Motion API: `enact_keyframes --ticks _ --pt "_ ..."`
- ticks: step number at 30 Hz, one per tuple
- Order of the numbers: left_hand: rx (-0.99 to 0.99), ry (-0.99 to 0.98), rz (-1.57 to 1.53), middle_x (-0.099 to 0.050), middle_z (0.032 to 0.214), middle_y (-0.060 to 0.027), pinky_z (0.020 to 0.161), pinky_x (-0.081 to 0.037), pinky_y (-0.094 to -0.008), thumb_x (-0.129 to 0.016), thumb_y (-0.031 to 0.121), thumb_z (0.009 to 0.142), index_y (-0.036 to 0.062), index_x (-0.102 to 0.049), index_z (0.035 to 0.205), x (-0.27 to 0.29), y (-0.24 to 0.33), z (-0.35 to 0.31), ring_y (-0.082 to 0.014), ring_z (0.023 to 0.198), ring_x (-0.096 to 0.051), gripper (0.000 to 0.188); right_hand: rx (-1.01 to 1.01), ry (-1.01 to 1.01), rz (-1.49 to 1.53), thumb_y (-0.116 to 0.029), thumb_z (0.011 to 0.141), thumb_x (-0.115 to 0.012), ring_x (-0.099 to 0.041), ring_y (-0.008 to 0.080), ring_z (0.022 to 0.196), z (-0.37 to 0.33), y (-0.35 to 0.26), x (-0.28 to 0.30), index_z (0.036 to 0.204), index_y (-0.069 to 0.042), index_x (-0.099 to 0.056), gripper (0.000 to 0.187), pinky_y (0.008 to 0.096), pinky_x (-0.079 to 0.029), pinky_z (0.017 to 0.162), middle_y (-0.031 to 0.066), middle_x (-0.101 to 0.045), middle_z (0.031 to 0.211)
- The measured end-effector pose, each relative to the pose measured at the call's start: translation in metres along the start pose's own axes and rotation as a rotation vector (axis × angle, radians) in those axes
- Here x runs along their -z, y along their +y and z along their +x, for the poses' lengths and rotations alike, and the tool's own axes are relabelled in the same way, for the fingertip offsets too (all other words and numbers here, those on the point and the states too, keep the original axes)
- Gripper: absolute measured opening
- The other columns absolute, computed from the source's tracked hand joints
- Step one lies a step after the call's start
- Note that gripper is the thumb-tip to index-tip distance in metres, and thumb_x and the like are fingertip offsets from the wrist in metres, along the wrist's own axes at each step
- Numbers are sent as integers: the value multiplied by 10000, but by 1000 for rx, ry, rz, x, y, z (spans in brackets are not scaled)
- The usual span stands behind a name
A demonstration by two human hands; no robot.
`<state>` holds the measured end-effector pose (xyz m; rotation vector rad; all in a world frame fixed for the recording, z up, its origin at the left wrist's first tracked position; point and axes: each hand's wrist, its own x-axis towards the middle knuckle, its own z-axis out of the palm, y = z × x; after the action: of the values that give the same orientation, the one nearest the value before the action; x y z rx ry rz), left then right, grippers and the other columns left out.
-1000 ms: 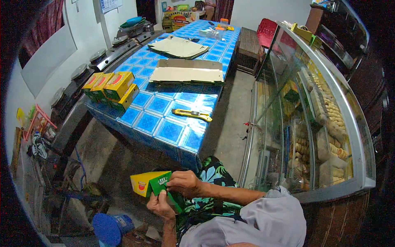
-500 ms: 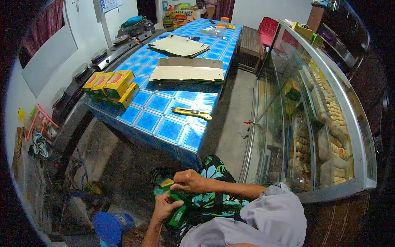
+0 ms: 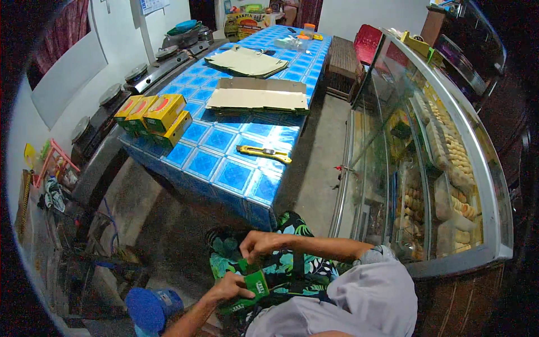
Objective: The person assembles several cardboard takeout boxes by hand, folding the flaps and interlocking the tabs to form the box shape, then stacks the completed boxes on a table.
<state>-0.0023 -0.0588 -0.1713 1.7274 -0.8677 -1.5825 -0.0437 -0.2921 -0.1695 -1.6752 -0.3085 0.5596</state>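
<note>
Low over my lap, my left hand [image 3: 227, 287] grips a small green carton box [image 3: 257, 284], its thumb lying across the box's green side. My right hand [image 3: 261, 245] is just above, its fingers bent down and closed at a green flap of the same box. Part of the carton is hidden behind my left hand. On the blue checked table [image 3: 203, 163] ahead lie a yellow box cutter [image 3: 264, 153], a stack of flat cardboard cartons [image 3: 258, 100] and a small pile of yellow-and-green boxes [image 3: 163, 114].
Another flat cardboard stack [image 3: 247, 60] lies farther up the table. A glass display case [image 3: 443, 163] with trays of round pastries stands along the right. Low at the left are a blue bucket [image 3: 151, 309] and a row of gas stoves [image 3: 135, 81]. A wooden bench [image 3: 343, 62] stands beyond.
The green box has turned so that its side now faces up by my left thumb. My right hand has shifted slightly right, and my left hand has moved a little right and down.
</note>
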Motion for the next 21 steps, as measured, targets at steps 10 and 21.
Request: enact_keyframes --ticks 10,21 --pt "-10 8 -241 -676 888 -43 695 -493 -362 -772 240 713 40 -681 921 -4 -6 24 -136 812 -613 303 399 -138 -829 -125 616 -668 -480 290 921 -8 -28 -27 869 -81 -632 259 512 -342 760 75 -577 865" --pt "-12 -10 -148 -673 899 -43 694 -498 -354 -761 206 711 43 -671 942 -1 -31 37 -142 822 -615 297 776 -319 -750 -183 580 -654 -456 284 853 5 -35 -31 780 -97 -578 231 474 -329 730 84 -518 843"
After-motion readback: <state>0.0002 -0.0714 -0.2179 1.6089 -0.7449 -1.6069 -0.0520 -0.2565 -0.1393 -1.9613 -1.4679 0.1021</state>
